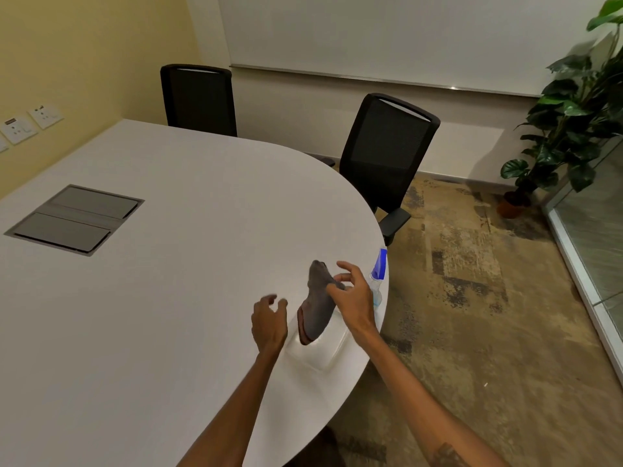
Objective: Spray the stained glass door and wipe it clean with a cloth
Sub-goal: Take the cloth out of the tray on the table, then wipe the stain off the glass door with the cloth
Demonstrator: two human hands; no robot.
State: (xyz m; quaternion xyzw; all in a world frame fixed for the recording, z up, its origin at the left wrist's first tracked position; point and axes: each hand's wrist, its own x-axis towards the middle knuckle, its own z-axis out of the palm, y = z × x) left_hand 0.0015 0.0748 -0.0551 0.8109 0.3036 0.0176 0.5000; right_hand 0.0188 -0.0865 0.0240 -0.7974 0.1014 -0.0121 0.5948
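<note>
A grey cloth (317, 305) with a dark red edge hangs over a white tray (323, 360) near the table's right edge. My right hand (354, 298) pinches the cloth's upper part between thumb and fingers. My left hand (269, 321) hovers just left of the cloth, fingers curled and apart, holding nothing. A clear spray bottle (377, 281) with a blue trigger head stands at the table edge, just behind my right hand. A glass panel (593, 224) with a white frame runs along the far right.
The white oval table (168, 298) has a grey cable hatch (74, 219) at left. Two black mesh chairs (387, 146) stand behind it. A potted plant (573, 112) stands in the right corner on patterned carpet. A whiteboard covers the back wall.
</note>
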